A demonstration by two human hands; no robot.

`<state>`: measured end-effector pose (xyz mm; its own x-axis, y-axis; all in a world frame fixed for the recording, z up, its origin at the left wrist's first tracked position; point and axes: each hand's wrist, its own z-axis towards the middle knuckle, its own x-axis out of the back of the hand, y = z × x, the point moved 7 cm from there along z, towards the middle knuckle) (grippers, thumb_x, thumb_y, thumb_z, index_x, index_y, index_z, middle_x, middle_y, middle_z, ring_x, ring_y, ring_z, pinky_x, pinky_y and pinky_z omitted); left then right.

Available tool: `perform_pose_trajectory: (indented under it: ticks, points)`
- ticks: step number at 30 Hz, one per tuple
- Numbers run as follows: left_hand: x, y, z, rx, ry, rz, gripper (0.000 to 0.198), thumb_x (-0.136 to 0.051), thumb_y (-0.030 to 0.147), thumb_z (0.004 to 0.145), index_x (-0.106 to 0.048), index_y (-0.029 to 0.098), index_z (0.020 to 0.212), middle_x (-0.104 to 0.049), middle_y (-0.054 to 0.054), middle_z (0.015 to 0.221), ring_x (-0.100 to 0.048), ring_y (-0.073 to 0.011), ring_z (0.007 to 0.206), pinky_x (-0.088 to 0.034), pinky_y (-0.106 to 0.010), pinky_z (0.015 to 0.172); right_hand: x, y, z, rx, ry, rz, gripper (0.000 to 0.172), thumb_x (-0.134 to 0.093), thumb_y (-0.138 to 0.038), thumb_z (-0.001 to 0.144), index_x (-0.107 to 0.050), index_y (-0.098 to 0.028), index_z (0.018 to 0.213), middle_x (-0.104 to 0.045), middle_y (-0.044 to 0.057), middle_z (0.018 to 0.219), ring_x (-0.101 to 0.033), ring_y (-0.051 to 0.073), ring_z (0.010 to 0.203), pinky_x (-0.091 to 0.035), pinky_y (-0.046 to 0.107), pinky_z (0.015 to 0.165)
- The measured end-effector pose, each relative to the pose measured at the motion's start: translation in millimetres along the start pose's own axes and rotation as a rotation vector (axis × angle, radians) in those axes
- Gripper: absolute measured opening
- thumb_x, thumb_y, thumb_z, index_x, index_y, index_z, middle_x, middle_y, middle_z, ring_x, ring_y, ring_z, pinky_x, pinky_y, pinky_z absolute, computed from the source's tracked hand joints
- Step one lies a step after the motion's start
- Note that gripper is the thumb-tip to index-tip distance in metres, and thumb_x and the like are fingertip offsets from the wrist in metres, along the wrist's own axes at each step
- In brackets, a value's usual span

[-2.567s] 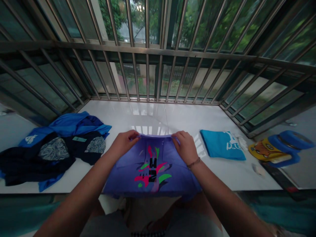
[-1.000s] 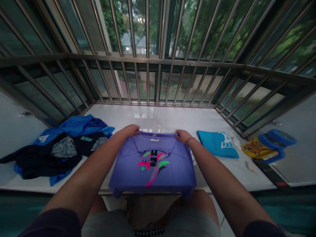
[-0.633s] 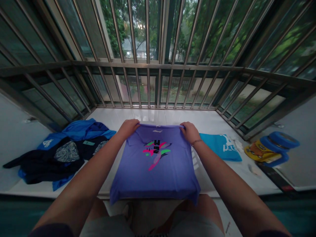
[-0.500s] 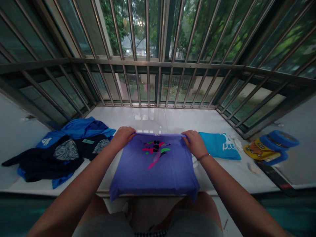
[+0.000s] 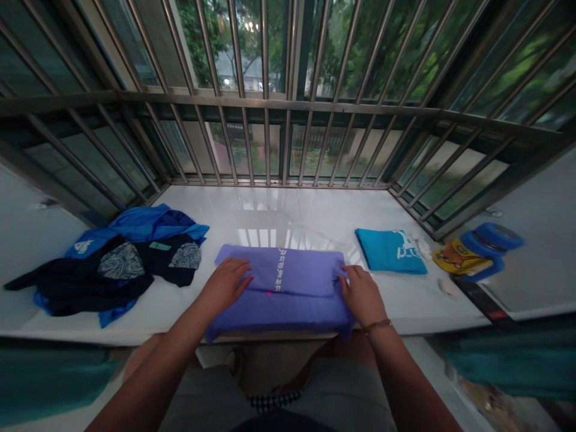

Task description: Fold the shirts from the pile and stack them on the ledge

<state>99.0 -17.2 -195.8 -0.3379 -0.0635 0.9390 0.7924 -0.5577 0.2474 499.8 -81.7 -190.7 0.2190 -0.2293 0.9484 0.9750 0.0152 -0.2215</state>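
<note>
Purple T-shirt (image 5: 281, 294) folded into a flat band, white print showing, lower middle of the tabletop (image 5: 279, 210); we see left hand (image 5: 225, 285) and right hand (image 5: 362, 295) apart, pressing flat, not gripping.

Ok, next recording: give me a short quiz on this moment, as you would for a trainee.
1. What lies under the left hand and right hand? A) a folded purple T-shirt B) a bath towel C) a pillow
2. True or false: the folded teal T-shirt touches the purple one.
3. Fill in the word: the white ledge runs up to a window with metal ____.

Key: 1 A; 2 false; 3 bars.
</note>
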Motion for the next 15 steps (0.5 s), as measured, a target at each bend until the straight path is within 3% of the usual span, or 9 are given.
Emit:
perform_pose_trajectory:
  ticks: [3, 8, 12, 15]
  points:
    - [-19.6, -3.8, 19.6, 0.021, -0.051, 0.017, 0.046, -0.051, 0.044, 0.11, -0.069, 0.021, 0.146, -0.062, -0.016, 0.163, -0.058, -0.0344, 0.151, -0.034, -0.06, 0.133, -8.6, 23.4, -15.9, -0.188, -0.065, -0.06, 0.033, -0.052, -0.037, 0.11, -0.073, -0.016, 0.125, -0.075, 0.019, 0.116, -0.074, 0.032, 0.105, -0.056, 0.042, 0.095]
    - [-60.2, -21.1, 26.1, 0.149, -0.162, 0.075, 0.06, -0.049, 0.045, 0.11, -0.053, 0.02, 0.165, -0.039, -0.017, 0.179, -0.04, -0.0371, 0.164, -0.031, -0.065, 0.133, -26.0, 32.2, -44.7, -0.214, -0.081, -0.149, 0.028, -0.062, -0.043, 0.108, -0.073, -0.019, 0.117, -0.074, 0.017, 0.112, -0.072, 0.033, 0.101, -0.054, 0.04, 0.085]
    - [-68.4, -26.3, 28.0, 0.186, -0.11, 0.127, 0.061, -0.044, 0.047, 0.112, -0.048, 0.026, 0.169, -0.035, -0.012, 0.181, -0.036, -0.0331, 0.167, -0.026, -0.06, 0.137, -26.9, 32.2, -28.8, -0.25, -0.088, -0.104, 0.024, -0.059, -0.039, 0.109, -0.073, -0.02, 0.112, -0.074, 0.014, 0.111, -0.072, 0.03, 0.102, -0.052, 0.038, 0.09]
    - [-67.1, -33.0, 33.7, 0.203, -0.08, 0.127, 0.061, -0.043, 0.047, 0.112, -0.049, 0.026, 0.169, -0.037, -0.013, 0.18, -0.039, -0.0335, 0.166, -0.028, -0.059, 0.136, -26.9, 33.4, -3.0, -0.293, -0.137, -0.032, 0.032, -0.051, -0.037, 0.113, -0.074, -0.016, 0.113, -0.076, 0.017, 0.114, -0.073, 0.029, 0.106, -0.05, 0.036, 0.093]
